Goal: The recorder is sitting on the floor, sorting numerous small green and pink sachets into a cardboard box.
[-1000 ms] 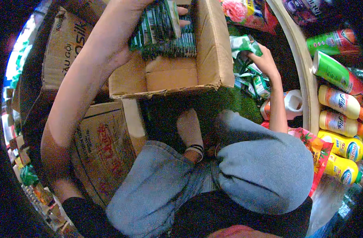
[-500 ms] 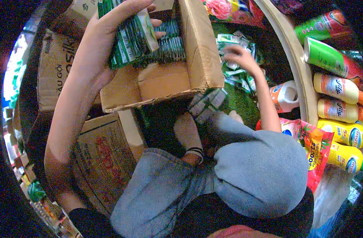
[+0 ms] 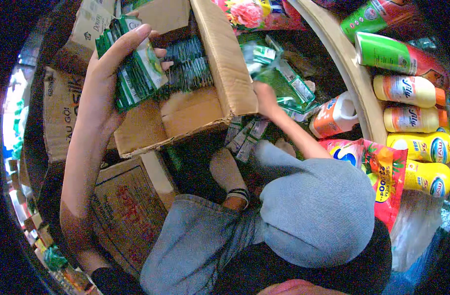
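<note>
My left hand [image 3: 109, 73] grips a thick stack of green sachet strips [image 3: 136, 73] and holds it above an open cardboard box [image 3: 185, 115], which holds more green sachets [image 3: 188, 64]. To the right of the box, my right hand [image 3: 264, 96] is shut on a bunch of green sachet packs [image 3: 279, 78], blurred by motion. More sachets [image 3: 244, 137] lie on the floor below that hand. My knees in grey-blue jeans [image 3: 313, 211] fill the lower middle.
A second printed cardboard box [image 3: 131, 206] stands at lower left, another [image 3: 63, 113] beyond it. At right, a curved wooden shelf edge [image 3: 352, 73] fronts rows of bottles [image 3: 411, 91]. A white and orange jug [image 3: 335, 115] and a bright detergent bag [image 3: 377, 167] sit beside my leg.
My left hand has lifted the sachet stack leftward and out of the box. My right hand has moved left toward the box's side, now with sachets in it.
</note>
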{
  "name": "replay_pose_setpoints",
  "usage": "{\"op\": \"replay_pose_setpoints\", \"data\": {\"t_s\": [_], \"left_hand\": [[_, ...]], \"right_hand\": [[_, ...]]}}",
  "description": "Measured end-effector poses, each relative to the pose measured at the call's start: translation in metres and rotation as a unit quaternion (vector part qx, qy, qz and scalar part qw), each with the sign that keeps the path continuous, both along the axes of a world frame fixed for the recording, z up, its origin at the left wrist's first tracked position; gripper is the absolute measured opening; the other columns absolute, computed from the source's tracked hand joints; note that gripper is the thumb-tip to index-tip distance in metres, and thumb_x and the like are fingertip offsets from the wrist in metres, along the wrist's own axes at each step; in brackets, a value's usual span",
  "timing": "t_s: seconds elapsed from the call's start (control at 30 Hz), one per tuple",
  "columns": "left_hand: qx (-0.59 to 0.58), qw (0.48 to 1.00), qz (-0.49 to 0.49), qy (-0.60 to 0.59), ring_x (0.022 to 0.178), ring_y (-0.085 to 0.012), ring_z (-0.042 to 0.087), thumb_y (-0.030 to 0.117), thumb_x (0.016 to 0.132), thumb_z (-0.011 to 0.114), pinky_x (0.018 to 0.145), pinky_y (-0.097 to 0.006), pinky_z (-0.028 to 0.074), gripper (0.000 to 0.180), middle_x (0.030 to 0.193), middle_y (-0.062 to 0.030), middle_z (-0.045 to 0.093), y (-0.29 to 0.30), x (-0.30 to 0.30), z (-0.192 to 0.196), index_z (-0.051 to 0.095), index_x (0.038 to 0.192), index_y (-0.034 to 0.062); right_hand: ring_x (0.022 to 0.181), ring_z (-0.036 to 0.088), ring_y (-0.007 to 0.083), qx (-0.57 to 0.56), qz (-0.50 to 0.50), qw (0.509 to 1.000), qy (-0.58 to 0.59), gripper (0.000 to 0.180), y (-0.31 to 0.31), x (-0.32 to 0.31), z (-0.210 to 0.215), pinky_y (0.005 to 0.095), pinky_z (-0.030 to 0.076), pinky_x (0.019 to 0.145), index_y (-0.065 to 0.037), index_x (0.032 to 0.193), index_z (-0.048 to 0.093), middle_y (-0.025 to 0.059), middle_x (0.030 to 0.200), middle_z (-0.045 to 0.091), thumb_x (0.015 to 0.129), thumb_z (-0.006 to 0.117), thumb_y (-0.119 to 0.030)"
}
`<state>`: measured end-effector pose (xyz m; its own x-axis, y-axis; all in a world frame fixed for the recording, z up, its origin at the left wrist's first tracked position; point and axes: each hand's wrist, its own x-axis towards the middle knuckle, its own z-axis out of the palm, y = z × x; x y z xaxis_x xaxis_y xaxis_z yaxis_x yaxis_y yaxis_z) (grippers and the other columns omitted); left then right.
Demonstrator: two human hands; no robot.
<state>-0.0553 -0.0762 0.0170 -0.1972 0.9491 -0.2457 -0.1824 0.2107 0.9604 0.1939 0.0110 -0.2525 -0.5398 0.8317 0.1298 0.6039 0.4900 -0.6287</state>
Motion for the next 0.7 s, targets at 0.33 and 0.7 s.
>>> {"op": "replay_pose_setpoints", "data": {"t_s": [0.33,0.7], "left_hand": [[0.011,1.0,0.026,-0.005,0.065,-0.0187,0.06,0.027,0.073,0.061,0.058,-0.028,0.051,0.036,0.076,-0.0118,0.059,-0.001,0.002,0.001,0.051,0.095,0.0003],[0.006,1.0,0.012,-0.014,0.063,-0.0187,0.06,0.027,0.071,0.063,0.057,-0.027,0.051,0.035,0.075,-0.0114,0.058,0.0,0.002,-0.002,0.052,0.092,0.0009]], "right_hand": [[0.059,0.052,0.0338,0.054,-0.128,0.99,-0.038,0.021,0.044,0.023,-0.009,0.0391,0.04,0.053,-0.001,0.071,0.052,0.0185,0.063,0.051,0.08,0.041,-0.017],[0.067,0.059,0.0204,-0.066,-0.228,0.961,-0.145,0.02,0.095,0.133,-0.009,0.0297,0.045,0.064,-0.009,0.077,0.063,0.0095,0.074,0.062,0.064,0.065,-0.023]]}}
